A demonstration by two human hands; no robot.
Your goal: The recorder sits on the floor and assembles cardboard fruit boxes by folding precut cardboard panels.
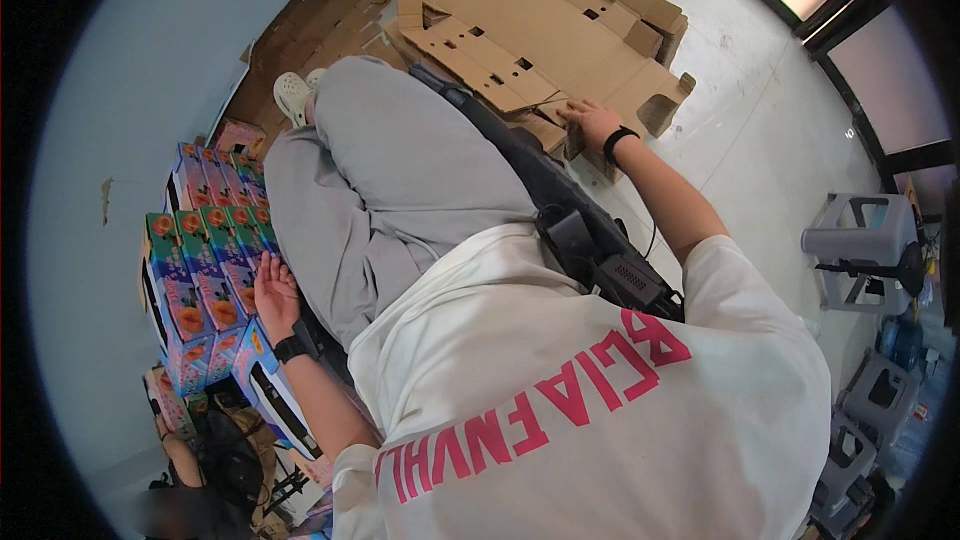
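Note:
My left hand point(275, 292) is beside my left thigh, palm partly turned up, fingers loosely apart with nothing in them. Right next to it stand several tall, colourful boxes point(205, 285) with orange flower-like pictures, packed in rows. On the other side, my right hand point(592, 126) rests its spread fingers on the near corner of a stack of flattened brown cardboard point(575, 25). The cardboard has cut-out slots and folded flaps. Whether the thumb goes under its edge is hidden. Both wrists wear dark bands.
A black bag-like thing point(575, 235) lies along my right thigh. Grey plastic stools point(860, 230) stand at the right on the pale tiled floor point(745, 130). At lower left, another person's arm point(182, 460) is beside a colourful box. A pale wall point(130, 110) rises at the left.

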